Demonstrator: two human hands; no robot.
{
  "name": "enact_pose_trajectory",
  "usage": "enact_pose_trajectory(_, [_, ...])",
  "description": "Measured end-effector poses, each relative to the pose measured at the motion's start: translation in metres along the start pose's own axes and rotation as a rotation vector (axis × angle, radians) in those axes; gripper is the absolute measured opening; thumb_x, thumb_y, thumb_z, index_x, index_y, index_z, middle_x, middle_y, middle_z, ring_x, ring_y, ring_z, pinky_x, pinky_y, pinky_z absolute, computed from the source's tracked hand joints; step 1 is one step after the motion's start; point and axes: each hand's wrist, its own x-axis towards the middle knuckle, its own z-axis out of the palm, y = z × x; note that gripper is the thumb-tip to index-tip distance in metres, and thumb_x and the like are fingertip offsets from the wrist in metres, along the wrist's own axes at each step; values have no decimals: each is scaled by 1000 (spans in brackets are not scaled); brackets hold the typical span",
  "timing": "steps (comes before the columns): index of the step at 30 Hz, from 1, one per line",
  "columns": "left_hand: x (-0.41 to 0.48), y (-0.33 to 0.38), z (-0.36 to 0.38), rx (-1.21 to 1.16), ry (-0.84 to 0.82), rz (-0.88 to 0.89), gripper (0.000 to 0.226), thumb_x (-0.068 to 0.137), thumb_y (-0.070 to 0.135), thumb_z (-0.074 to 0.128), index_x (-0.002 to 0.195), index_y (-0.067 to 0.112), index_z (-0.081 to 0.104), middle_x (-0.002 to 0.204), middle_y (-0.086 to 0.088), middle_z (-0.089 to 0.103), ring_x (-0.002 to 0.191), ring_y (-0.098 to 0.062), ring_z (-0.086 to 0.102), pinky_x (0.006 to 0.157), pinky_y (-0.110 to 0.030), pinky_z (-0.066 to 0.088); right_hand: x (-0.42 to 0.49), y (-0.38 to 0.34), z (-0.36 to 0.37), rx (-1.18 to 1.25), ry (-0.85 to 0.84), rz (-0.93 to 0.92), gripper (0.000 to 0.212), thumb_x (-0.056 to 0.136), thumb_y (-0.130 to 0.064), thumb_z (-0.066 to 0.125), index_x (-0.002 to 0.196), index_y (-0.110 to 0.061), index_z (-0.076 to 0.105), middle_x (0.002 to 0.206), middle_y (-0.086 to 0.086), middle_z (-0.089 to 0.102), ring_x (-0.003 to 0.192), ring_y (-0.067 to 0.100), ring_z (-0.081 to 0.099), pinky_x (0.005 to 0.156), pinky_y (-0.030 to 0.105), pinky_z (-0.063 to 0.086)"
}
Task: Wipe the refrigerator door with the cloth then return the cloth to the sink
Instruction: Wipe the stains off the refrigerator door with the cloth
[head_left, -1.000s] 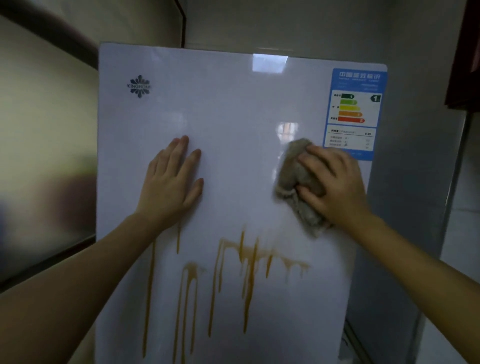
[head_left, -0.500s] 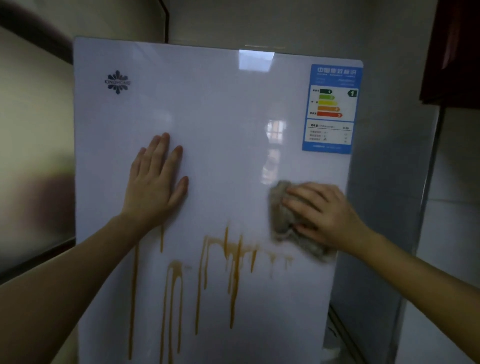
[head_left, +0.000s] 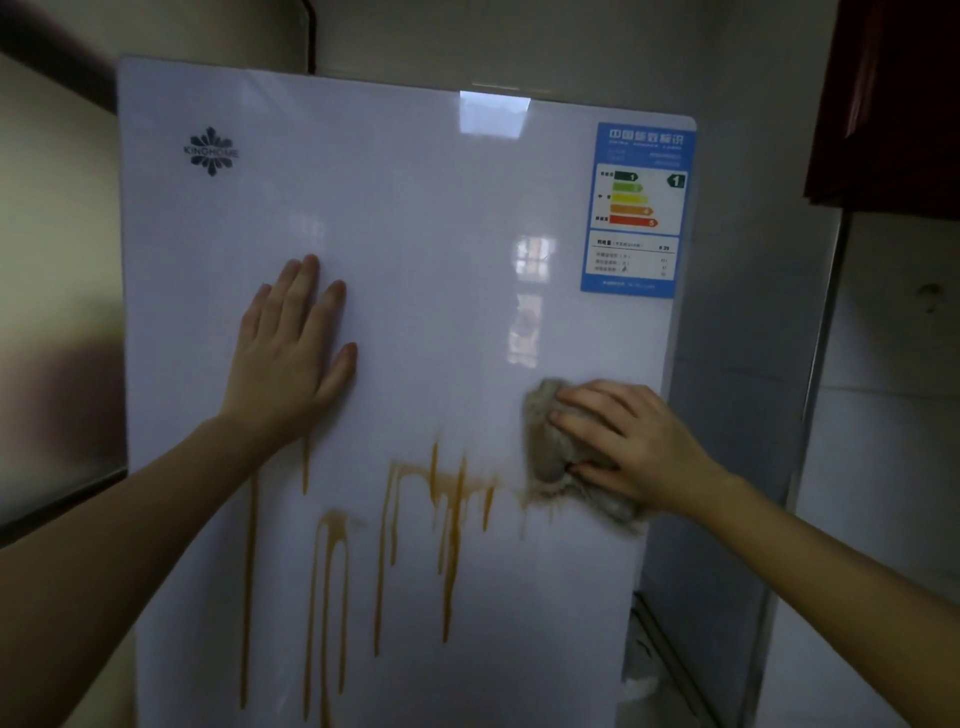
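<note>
The white refrigerator door (head_left: 415, 234) fills the middle of the view. Brown drip stains (head_left: 447, 499) run down its lower half. My right hand (head_left: 628, 441) presses a grey-brown cloth (head_left: 545, 441) flat against the door near its right edge, at the right end of the stains. My left hand (head_left: 291, 353) lies flat on the door with fingers spread, left of centre, just above the stains. No sink is in view.
A blue energy label (head_left: 636, 213) sticks to the door's upper right corner and a dark logo (head_left: 210, 151) marks the upper left. A dark red cabinet (head_left: 893, 98) hangs at the upper right. A grey wall (head_left: 753, 338) stands right of the fridge.
My right hand has slid the cloth down the door from beside the energy label to the right end of the stains, which look fainter there. My left hand stays put.
</note>
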Motion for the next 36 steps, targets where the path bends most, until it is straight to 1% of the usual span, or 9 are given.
enact_pose_trajectory(3, [0,1,1,-7,-3,-11,69,97,48,35,155,10,31,168,-17,16,156,-34,13,126,-50,11,3,15,-9,11,122,341,58,92,-42,67,139,-11,56,143,14,52,125,36,50,103,53,47])
enact_pose_trajectory(7, [-1,3,0,-20,-3,-22,70,97,47,35,155,10,30,168,-18,15,156,-35,12,126,-49,9,2,-3,-9,113,266,677,61,87,-33,75,140,-9,55,146,11,46,129,33,44,112,42,38])
enact_pose_trajectory(11, [-1,3,-1,-25,-6,-21,70,96,47,36,156,10,29,168,-18,15,156,-35,12,126,-49,8,-15,-47,13,107,137,443,58,90,-39,69,140,-12,53,145,13,49,127,38,49,108,50,42])
enact_pose_trajectory(18, [0,-3,-3,6,-32,9,71,97,50,35,157,12,26,169,-17,13,157,-33,10,126,-46,6,-46,-116,42,152,-80,-100,32,99,-32,66,127,-16,71,136,9,65,121,29,59,97,40,45])
enact_pose_trajectory(20, [0,-4,-2,15,-18,22,71,98,50,34,157,12,27,168,-18,14,156,-35,12,126,-47,7,-43,-112,42,145,-77,-74,35,99,-34,66,128,-16,70,137,10,63,121,30,59,96,41,46])
enact_pose_trajectory(24, [0,-5,2,28,15,31,70,99,49,34,157,11,28,167,-19,16,155,-36,15,125,-48,10,-5,-76,31,109,54,251,47,100,-41,59,138,-13,56,143,13,52,123,36,53,100,47,45])
enact_pose_trajectory(30, [-1,-9,6,15,41,48,69,99,49,34,157,11,28,167,-18,17,155,-35,16,126,-50,13,51,-64,17,210,301,708,58,86,-29,76,137,-9,59,142,13,50,129,31,46,111,39,36])
enact_pose_trajectory(33, [-1,-11,8,19,66,55,68,99,49,36,156,12,30,167,-19,19,155,-35,18,125,-48,14,33,-101,36,244,220,647,58,88,-33,72,139,-10,56,145,11,47,129,33,46,111,44,38])
enact_pose_trajectory(36, [-1,-14,10,29,80,74,67,100,49,36,156,12,31,166,-19,20,154,-35,20,124,-47,15,6,-149,60,226,96,387,52,93,-36,67,138,-12,56,146,12,48,125,36,51,105,48,44])
